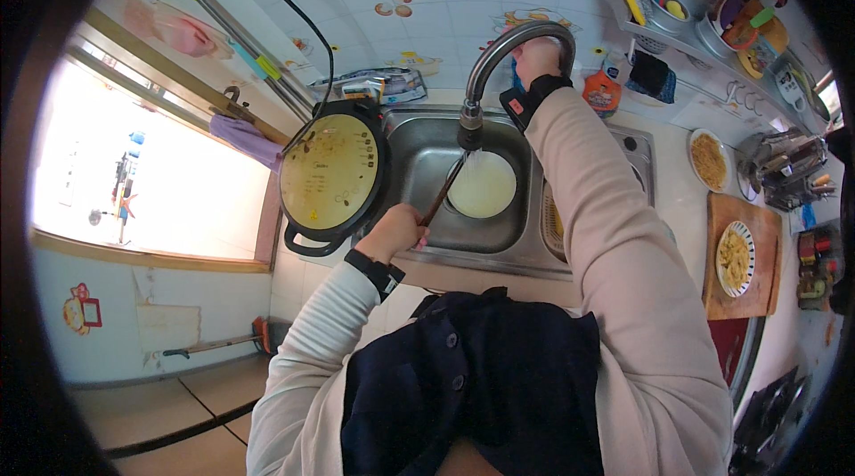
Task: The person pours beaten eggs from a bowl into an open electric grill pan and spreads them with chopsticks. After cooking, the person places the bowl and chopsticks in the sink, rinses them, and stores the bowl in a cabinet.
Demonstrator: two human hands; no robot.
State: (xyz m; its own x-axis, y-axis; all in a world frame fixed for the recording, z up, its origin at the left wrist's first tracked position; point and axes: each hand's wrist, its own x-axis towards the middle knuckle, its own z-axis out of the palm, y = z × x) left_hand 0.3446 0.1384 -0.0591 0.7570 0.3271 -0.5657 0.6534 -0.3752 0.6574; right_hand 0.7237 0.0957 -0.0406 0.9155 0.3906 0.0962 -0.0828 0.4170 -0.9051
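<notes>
My left hand (397, 233) grips a pair of dark wooden chopsticks (441, 199) over the left basin of the steel sink (417, 192). Their far ends reach into the spray of water falling from the faucet head (470, 135). Below the stream, a round white dish (486, 189) rests in the basin. Behind the arched faucet neck (497, 48) is my right hand (536, 62), stretched towards the tiled wall. The neck partly covers its fingers, so what they touch is hidden.
Left of the sink stands a round electric griddle (328, 172) with a black cord (307, 15). On the right, a cutting board (761, 249) carries a patterned plate of food (735, 259). Beyond it sits another food plate (708, 159). An orange spray bottle (601, 92) is by the wall.
</notes>
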